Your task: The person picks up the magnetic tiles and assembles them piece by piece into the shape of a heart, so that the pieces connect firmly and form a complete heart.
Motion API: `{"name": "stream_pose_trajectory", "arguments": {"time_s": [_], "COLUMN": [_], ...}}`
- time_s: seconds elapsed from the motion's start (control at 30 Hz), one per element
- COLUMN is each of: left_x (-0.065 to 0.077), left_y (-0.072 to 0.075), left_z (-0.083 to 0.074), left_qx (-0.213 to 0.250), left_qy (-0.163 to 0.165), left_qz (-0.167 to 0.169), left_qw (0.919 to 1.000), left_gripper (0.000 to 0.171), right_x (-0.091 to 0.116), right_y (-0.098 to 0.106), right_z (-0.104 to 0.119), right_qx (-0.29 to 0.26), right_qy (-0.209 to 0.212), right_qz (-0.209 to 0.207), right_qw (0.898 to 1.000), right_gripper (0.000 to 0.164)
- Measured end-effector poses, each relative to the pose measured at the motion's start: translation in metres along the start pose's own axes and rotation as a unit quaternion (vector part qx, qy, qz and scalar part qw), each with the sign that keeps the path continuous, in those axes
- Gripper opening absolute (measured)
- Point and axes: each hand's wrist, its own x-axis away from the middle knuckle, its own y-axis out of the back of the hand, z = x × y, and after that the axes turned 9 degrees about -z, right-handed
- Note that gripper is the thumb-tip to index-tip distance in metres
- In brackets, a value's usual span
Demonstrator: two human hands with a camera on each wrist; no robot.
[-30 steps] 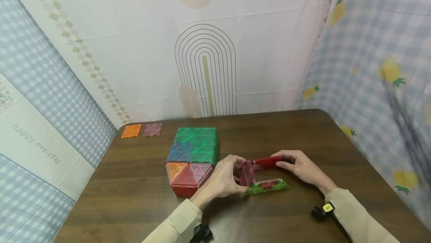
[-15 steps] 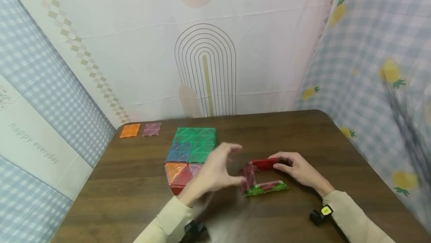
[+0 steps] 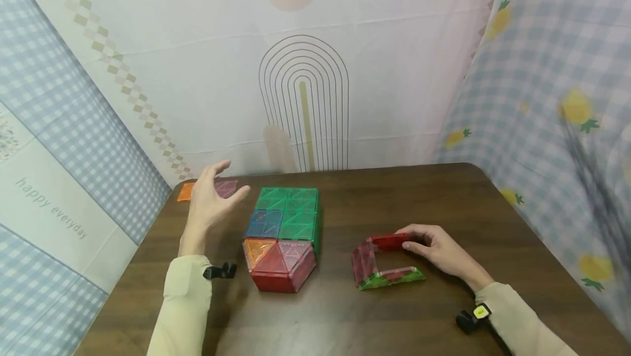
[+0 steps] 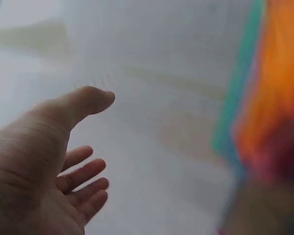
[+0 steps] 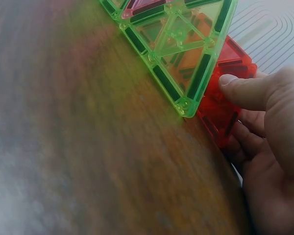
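Observation:
My left hand (image 3: 204, 205) hovers at the far left, thumb spread from the fingers and nothing held. Behind it, partly covered, lie a flat orange square tile (image 3: 184, 192) and a purple square tile (image 3: 225, 188). On the right, my right hand (image 3: 436, 245) pinches the end of a red magnetic tile (image 3: 386, 242) between thumb and fingers; the right wrist view shows this red tile (image 5: 219, 110) up close. It belongs to a three-sided standing wall, joined by a pink-red side (image 3: 363, 262) to a front side of green triangle tiles (image 3: 413, 275) and red ones.
A built block of magnetic tiles stands mid-table, with a green top (image 3: 299, 208), a blue square (image 3: 264, 224) and a faceted red front (image 3: 274, 282). The brown table (image 3: 325, 323) ends at a curtain (image 3: 394, 87) behind.
My left hand has let go of the wall's pink-red side and swung left past the block to the flat tiles. My right hand keeps its grip on the red tile.

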Motion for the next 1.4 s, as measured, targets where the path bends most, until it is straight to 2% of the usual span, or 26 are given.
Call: {"name": "stream_pose_trajectory", "arguments": {"time_s": [0.07,0.2,0.3,0.47,0.67,0.77,0.97,1.1,1.23,1.4], "left_x": [0.001,0.009,0.016,0.026,0.027,0.028,0.029,0.031,0.029,0.024], "left_y": [-0.002,-0.007,-0.009,-0.016,-0.021,-0.021,-0.015,-0.014,-0.014,-0.003], "left_z": [0.029,0.067,0.083,0.110,0.124,0.121,0.107,0.110,0.113,0.109], "left_qx": [-0.027,-0.050,-0.056,-0.082,-0.112,-0.129,-0.114,-0.118,-0.126,-0.108], "left_qy": [0.008,0.029,0.051,0.087,0.095,0.092,0.113,0.121,0.129,0.168], "left_qz": [0.012,0.062,0.109,0.184,0.222,0.219,0.137,0.111,0.095,0.075], "left_qw": [0.9995,0.9964,0.9912,0.9756,0.9638,0.9628,0.9775,0.9793,0.9789,0.9770], "left_gripper": [0.083,0.088,0.091,0.090,0.093,0.087,0.052,0.043,0.048,0.072], "right_x": [0.001,0.001,0.001,0.000,0.000,0.000,0.001,0.001,0.001,0.002], "right_y": [0.000,-0.001,-0.002,-0.003,-0.002,-0.001,0.000,0.001,0.001,0.002], "right_z": [-0.001,-0.002,-0.002,-0.002,0.001,-0.001,-0.003,-0.003,-0.003,-0.003], "right_qx": [0.000,-0.002,-0.007,-0.019,-0.015,-0.018,-0.016,-0.015,-0.018,-0.020], "right_qy": [-0.001,0.001,0.004,0.002,-0.004,-0.009,-0.011,-0.012,-0.011,-0.006], "right_qz": [-0.001,0.000,0.003,0.007,0.008,0.008,0.002,0.005,0.005,0.009], "right_qw": [1.000,1.000,1.000,1.000,1.000,1.000,1.000,1.000,1.000,1.000], "right_gripper": [0.024,0.024,0.025,0.024,0.024,0.023,0.023,0.024,0.024,0.027]}}
